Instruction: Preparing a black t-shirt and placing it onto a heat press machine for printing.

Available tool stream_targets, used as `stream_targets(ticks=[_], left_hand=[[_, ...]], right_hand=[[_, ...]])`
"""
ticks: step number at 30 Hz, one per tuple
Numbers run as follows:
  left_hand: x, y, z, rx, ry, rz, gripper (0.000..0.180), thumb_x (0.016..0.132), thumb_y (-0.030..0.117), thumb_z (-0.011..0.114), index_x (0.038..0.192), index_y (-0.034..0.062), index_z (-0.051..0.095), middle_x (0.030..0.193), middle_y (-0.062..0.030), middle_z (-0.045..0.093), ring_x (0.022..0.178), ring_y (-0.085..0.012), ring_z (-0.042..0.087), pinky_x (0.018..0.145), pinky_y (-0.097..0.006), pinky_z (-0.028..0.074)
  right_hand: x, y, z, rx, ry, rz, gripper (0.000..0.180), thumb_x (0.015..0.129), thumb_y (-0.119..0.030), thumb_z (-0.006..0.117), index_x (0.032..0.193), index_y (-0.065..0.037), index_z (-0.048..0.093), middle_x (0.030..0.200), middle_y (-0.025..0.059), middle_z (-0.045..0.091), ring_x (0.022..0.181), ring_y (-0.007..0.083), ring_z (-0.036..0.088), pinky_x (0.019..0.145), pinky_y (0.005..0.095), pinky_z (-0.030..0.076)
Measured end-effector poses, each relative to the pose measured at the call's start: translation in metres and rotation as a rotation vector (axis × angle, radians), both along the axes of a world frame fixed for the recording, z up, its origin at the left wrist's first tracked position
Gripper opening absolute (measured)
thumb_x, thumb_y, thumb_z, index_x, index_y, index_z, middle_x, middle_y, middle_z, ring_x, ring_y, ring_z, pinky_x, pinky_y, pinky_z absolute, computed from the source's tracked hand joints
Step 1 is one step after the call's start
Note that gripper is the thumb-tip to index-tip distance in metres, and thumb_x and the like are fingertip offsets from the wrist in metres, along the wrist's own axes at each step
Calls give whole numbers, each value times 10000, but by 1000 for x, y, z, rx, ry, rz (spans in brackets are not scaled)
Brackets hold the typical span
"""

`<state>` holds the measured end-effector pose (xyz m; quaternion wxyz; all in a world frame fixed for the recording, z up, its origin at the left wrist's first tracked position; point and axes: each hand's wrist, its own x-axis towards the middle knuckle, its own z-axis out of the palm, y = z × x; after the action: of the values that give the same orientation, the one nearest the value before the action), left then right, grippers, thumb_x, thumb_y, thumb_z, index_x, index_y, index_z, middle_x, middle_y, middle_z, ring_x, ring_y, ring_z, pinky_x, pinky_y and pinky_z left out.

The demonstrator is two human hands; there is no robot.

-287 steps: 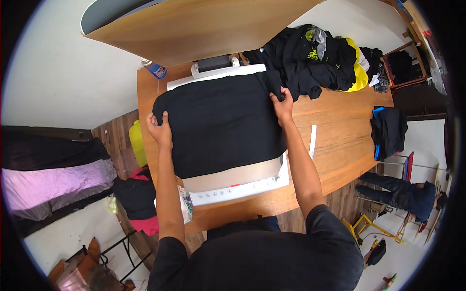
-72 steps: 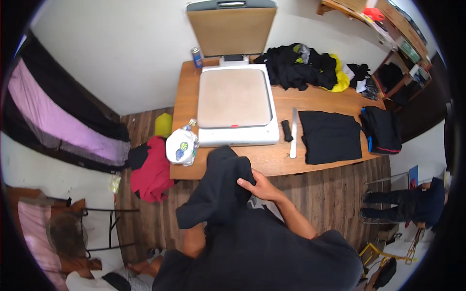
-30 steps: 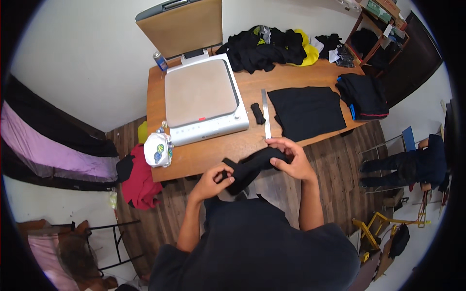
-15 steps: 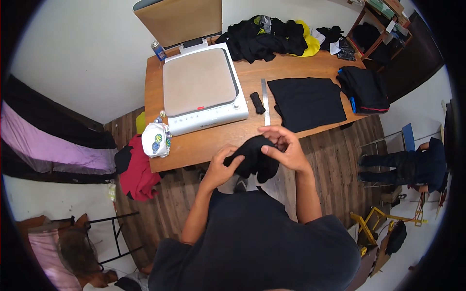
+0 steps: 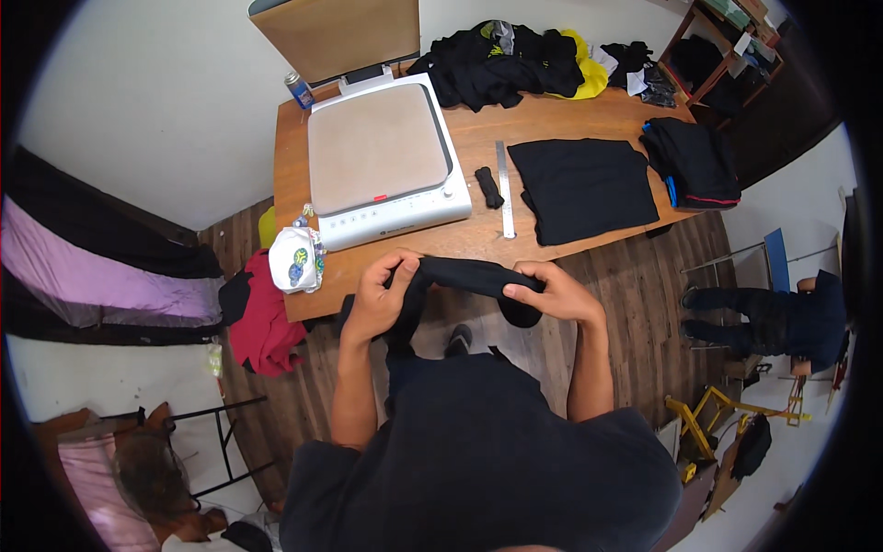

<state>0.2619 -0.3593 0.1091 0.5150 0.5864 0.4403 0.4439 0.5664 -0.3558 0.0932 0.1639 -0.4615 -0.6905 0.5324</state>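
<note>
A length of black cloth [image 5: 474, 274] is pulled out between my two hands, in front of the table's near edge. My left hand [image 5: 375, 296] pinches one end with thumb and fingers. The other end is gripped by my right hand [image 5: 559, 294], thumb on top, and a fold hangs below it. What kind of garment or piece the cloth is does not show. Beyond it on the table lie a steel ruler [image 5: 505, 189], a small rolled black bundle [image 5: 488, 188] and a flat folded black garment [image 5: 586, 190].
A heat press [image 5: 382, 152] with its lid raised stands on the wooden table [image 5: 368, 269]. Near it are a spray can [image 5: 299, 91] and a white cap [image 5: 294, 260]. Heaped dark clothes [image 5: 497, 69] and a folded stack [image 5: 690, 164] lie farther off. A person [image 5: 773, 322] stands at right.
My hands have moved apart, and the bunched black cloth is now stretched into a long band between them. My left hand has shifted left and up a little.
</note>
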Motion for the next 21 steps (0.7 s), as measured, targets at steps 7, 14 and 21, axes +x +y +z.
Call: stream_targets(ticks=[7,14,21], left_hand=[[-8,-4,-8,69,320,-210,236,859,119,736,1047,-2,661,897,-61,608,844,-151,567,813,-274,448],[-19,-8,-17,35,334,-220,186,857,86,717,997,-20,658,922,-68,616,876,-157,570,835,-274,439],[-16,-3,8,-8,161,-247,137,919,69,607,969,-55,637,901,-78,614,829,-150,548,758,-275,418]], right_hand=[[-5,-3,10,180,542,-348,212,848,-65,746,928,-72,550,852,-35,481,796,64,465,745,217,375],[10,-3,17,172,362,-247,168,873,-116,719,966,-37,605,899,21,558,880,122,534,819,284,429],[11,-6,18,357,-33,-64,216,868,-157,724,994,-21,613,904,68,540,891,193,527,814,316,432]])
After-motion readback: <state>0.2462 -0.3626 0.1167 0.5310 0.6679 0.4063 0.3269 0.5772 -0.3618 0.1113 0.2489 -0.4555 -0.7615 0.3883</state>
